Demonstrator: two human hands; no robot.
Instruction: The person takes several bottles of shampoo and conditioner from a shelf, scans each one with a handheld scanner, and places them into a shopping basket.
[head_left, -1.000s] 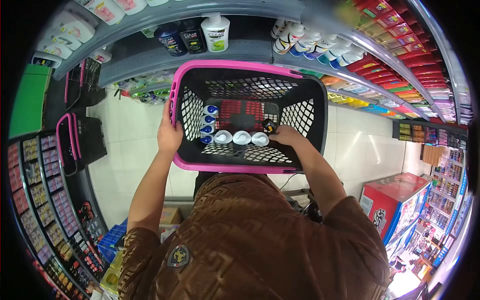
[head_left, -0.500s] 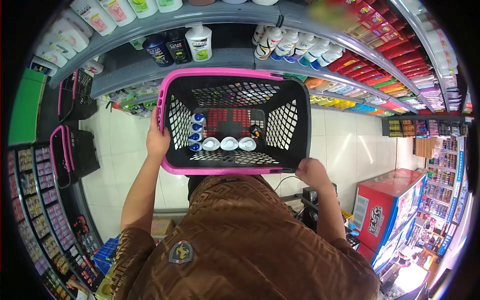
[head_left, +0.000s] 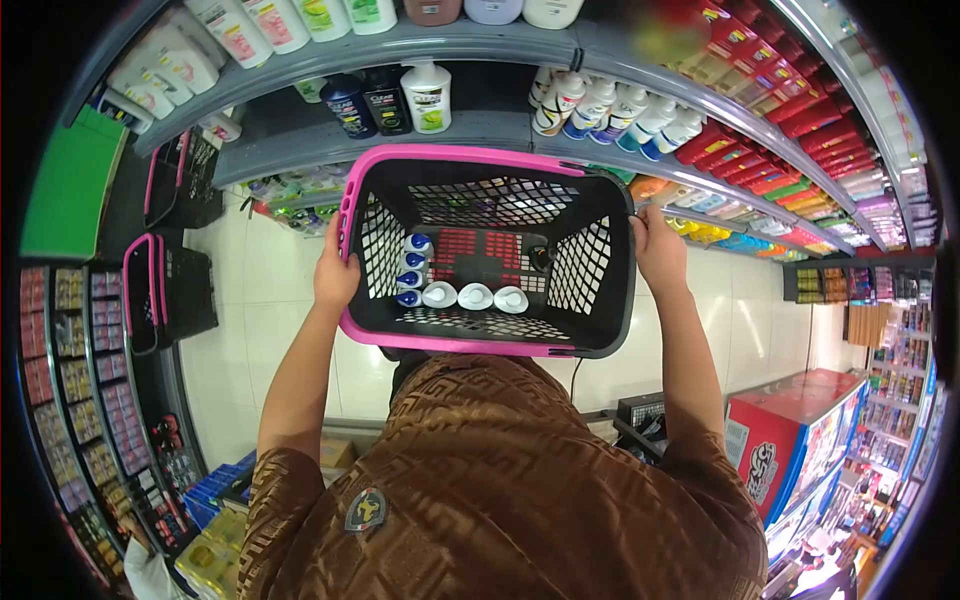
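Note:
A black shopping basket (head_left: 607, 200) with a pink rim is held in front of my body, its mouth facing up. My left hand (head_left: 337, 272) is closed around the left rim. On the opposite side, my right hand (head_left: 658, 248) grips the right rim, fingers partly hidden behind it. Inside, several blue-topped bottles (head_left: 411, 277) form a column along the left end. Three white-topped bottles (head_left: 475, 297) stand in a row along the near side. A small dark object (head_left: 541, 259) sits at the right end of the basket floor.
Ahead, a shelf (head_left: 300, 150) carries pump bottles (head_left: 428, 98), spray-like white bottles (head_left: 590, 105) and red packs (head_left: 790, 95). More baskets (head_left: 172, 290) stand at the left. A red freezer (head_left: 795, 400) is at the right. Tiled floor (head_left: 715, 320) shows around the basket.
My right hand has moved up from the basket's near right corner to the middle of its right side. My left hand keeps its hold. The view has shifted slightly.

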